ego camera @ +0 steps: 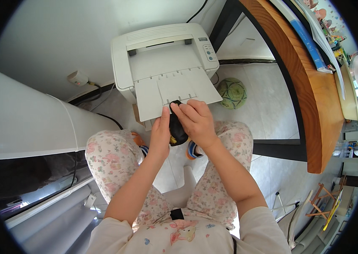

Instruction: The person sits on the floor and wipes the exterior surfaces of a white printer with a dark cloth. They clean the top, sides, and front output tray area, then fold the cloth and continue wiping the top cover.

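Note:
Between my hands is a small black object [177, 130], soft-looking like a pouch, with a bit of yellow at its lower left. My left hand [159, 135] supports its left side, thumb pointing up along it. The fingers and thumb of my right hand [198, 122] pinch its upper end and cover part of it. What is inside cannot be seen. Just beyond my fingertips, a white printer [163, 54] stands with its front tray [179, 87] folded down towards me. Both hands are over the near edge of that tray.
A green ball [232, 93] rests on the tiled floor right of the printer. At the right rises a wooden desk [318, 95] on a black frame, with a blue book [309, 41] on top. On the left are a white cabinet-like surface [29, 117] and a plugged-in adapter [78, 78] with a cable.

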The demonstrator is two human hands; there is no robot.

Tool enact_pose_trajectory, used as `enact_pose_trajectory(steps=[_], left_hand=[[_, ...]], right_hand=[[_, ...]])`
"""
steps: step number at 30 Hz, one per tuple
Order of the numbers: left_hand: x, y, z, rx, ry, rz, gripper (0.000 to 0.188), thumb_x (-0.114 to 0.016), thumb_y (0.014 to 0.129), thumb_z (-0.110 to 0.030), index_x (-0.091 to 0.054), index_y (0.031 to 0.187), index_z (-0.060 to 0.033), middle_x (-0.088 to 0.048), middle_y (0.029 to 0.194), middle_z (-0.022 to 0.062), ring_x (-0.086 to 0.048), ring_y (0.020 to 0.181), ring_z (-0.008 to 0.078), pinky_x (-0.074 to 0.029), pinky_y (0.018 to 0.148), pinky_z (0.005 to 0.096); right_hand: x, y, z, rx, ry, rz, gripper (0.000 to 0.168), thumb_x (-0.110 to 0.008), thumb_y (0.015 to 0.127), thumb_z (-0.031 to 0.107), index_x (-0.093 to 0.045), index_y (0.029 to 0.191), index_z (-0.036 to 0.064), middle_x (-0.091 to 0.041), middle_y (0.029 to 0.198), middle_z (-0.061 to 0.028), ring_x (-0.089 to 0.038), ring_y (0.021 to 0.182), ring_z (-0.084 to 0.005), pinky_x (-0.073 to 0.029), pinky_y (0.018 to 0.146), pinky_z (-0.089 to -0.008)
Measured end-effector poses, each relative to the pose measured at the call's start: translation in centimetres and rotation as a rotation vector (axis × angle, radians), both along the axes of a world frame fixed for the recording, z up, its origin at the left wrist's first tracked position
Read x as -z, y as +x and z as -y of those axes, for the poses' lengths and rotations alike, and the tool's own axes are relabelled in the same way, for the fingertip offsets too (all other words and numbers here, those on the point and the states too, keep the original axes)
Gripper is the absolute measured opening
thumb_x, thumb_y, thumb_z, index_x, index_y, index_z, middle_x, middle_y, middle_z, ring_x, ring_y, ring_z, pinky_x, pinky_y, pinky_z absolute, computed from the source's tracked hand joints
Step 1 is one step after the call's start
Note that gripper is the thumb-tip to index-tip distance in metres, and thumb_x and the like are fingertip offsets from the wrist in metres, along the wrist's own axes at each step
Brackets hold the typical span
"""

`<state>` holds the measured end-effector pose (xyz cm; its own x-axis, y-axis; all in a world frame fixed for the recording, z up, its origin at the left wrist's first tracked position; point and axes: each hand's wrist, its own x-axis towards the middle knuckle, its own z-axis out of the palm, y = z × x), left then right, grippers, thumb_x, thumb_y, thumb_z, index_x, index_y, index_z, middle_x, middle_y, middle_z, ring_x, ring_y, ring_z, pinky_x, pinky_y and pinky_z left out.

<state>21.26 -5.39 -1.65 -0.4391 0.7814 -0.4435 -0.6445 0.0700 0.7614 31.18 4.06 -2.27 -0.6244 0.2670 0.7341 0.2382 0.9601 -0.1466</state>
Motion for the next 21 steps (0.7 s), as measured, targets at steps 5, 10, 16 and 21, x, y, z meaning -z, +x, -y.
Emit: enact_pose_trajectory(steps=[5,10,16,21], left_hand=[[0.2,-0.4,-0.1,-0.022,0.027,0.002,0.046,-0.048,0.101,-0.038,-0.053,0.124,0.001,-0.061,0.117,0.0074,-0.061,0.105,0.0139,-0.051,0.088,0.0284],[1.2,-0.7,-0.4,-0.083,0.002,0.026,0.041,-0.049,0.1,-0.035,-0.058,0.114,0.0026,-0.065,0.105,0.0079,-0.066,0.091,0.0149,-0.054,0.079,0.029],[0.6,-0.8,-0.7,-0.103,-0.088,-0.013,0.044,-0.049,0.1,-0.036,-0.059,0.114,0.0049,-0.064,0.101,0.0065,-0.061,0.088,0.0129,-0.05,0.077,0.0281],[-0.7,-0.5,-0.7,-0.117,-0.091,-0.053,0.045,-0.05,0.1,-0.036,-0.058,0.117,0.0048,-0.062,0.105,0.0063,-0.058,0.093,0.0127,-0.048,0.08,0.028]], right_hand=[[-0.6,-0.7,0.0,-0.017,-0.03,0.024,0.035,-0.066,0.068,0.008,-0.069,0.103,0.006,-0.054,0.09,-0.0031,-0.055,0.095,-0.0217,-0.042,0.074,-0.0353],[-1.0,-0.9,0.2,0.132,-0.103,-0.023,0.034,-0.071,0.064,0.003,-0.071,0.097,0.013,-0.052,0.081,0.0,-0.054,0.088,-0.0214,-0.038,0.071,-0.0353],[-1.1,-0.7,0.3,0.193,-0.128,-0.023,0.026,-0.067,0.067,0.004,-0.067,0.093,0.009,-0.053,0.086,-0.0026,-0.053,0.089,-0.0231,-0.04,0.072,-0.0361],[-1.3,-0.7,0.4,0.214,-0.153,-0.041,0.027,-0.069,0.064,0.001,-0.066,0.091,0.008,-0.054,0.087,-0.0043,-0.053,0.091,-0.0253,-0.042,0.076,-0.0376]])
